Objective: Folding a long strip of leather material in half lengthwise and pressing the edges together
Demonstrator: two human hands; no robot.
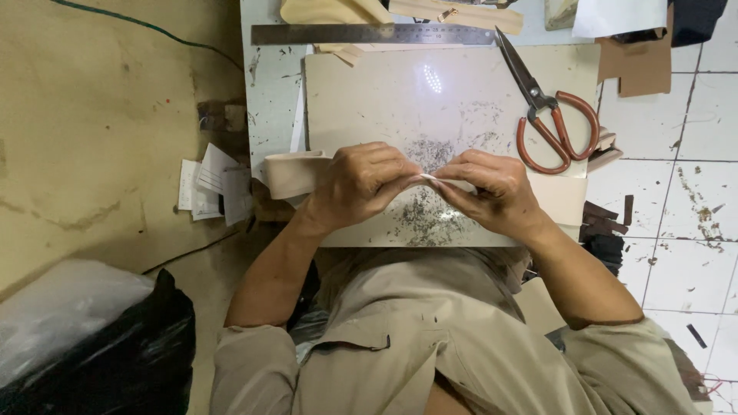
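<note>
Hands — left (361,184), right (492,192) — pinch cream strip (292,173), fingertips meeting over cutting board (384,92).

This is a small craft workshop, probably for leather or similar strip material. A pale, paint-flecked table (269,84) carries a scored, glossy cutting slab (400,92) in the middle of the frame. A long steel ruler (369,34) lies along the top, and large tailor's scissors (550,115) with brown handles sit at upper right. Cream offcuts (338,11) and brown cardboard scraps (642,65) lie along the top edge. The stained tiled floor (692,184) at right holds dark scraps (607,219), and paper slips (211,184) lie at left.
</note>
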